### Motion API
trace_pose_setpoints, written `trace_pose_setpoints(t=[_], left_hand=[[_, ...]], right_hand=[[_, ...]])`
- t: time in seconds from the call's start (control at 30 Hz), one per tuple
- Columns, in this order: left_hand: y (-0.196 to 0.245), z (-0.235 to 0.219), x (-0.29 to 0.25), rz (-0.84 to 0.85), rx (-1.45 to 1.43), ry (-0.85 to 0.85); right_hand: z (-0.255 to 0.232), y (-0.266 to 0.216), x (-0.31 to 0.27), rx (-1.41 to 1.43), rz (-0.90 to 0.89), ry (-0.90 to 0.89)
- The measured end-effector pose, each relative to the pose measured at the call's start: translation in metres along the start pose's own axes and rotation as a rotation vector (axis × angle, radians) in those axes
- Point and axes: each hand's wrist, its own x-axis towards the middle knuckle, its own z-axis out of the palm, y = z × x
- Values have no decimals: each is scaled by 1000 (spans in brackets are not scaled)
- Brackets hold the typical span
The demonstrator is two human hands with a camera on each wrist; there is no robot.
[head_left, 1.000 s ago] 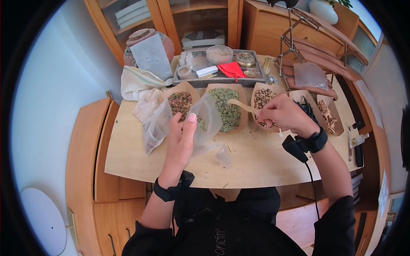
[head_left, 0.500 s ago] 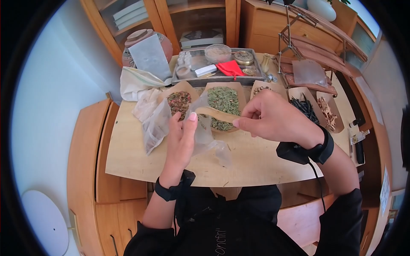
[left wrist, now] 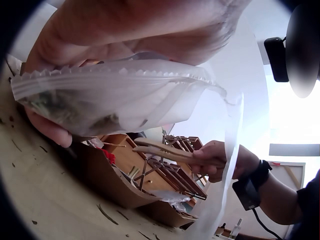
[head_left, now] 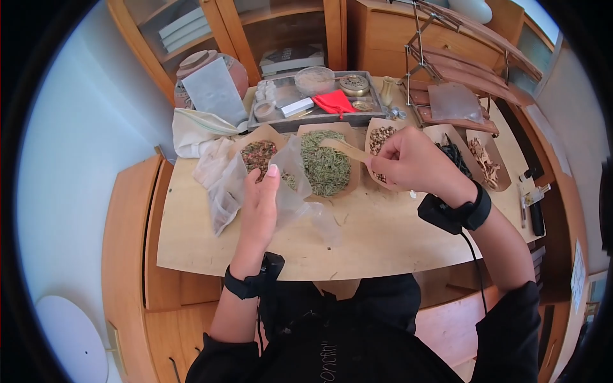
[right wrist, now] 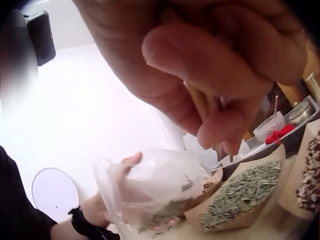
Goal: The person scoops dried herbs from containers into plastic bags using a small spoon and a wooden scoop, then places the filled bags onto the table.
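My left hand (head_left: 260,210) holds a translucent plastic zip bag (head_left: 297,201) upright, its thumb along the near side. Dried herbs (left wrist: 65,107) show through the bag's wall in the left wrist view. My right hand (head_left: 415,159) grips a pair of pale wooden tongs (head_left: 345,150). Their curved tips point left, above a paper tray heaped with green dried herb (head_left: 327,167). In the left wrist view the two tong arms (left wrist: 162,149) stand slightly apart at the tips. Left of the bag is a paper tray of reddish-green dried mix (head_left: 258,155).
Farther right are paper trays of brown-and-white pieces (head_left: 382,137), dark strips (head_left: 452,153) and pale chips (head_left: 484,165). Behind them stands a grey tray (head_left: 306,123) with a red pouch (head_left: 335,101). A wooden folding rack (head_left: 460,70) rises at the back right. White cloth bags (head_left: 198,131) lie left.
The right hand brought the tongs left to the bag's mouth, then moved back right, tongs now over the green herb. The left hand still holds the bag; the head view has shifted slightly.
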Motion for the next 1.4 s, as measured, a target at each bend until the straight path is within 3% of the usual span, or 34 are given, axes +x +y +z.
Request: trace_pose_setpoints(t=[0.13, 0.43, 0.6, 0.8, 1.03, 1.1, 1.27, 1.33, 1.4], left_hand=[[-2, 0, 8, 40, 155, -52], [9, 6, 17, 25, -4, -84], [8, 5, 21, 44, 103, -67], [7, 5, 22, 67, 171, -64], [13, 6, 17, 110, 244, -30], [4, -6, 23, 54, -24, -74], [8, -12, 21, 17, -111, -118], [7, -12, 18, 9, -135, -126], [4, -14, 15, 15, -83, -74]], right_hand=[[4, 7, -11, -109, -62, 143], [18, 1, -21, -217, -291, 366], [20, 4, -19, -209, -252, 216], [26, 15, -16, -177, -319, 317], [22, 13, -19, -196, -245, 268], [12, 15, -22, -187, -181, 259], [18, 30, -21, -352, -133, 130], [26, 33, -22, -437, -272, 123], [33, 32, -23, -473, -296, 133]])
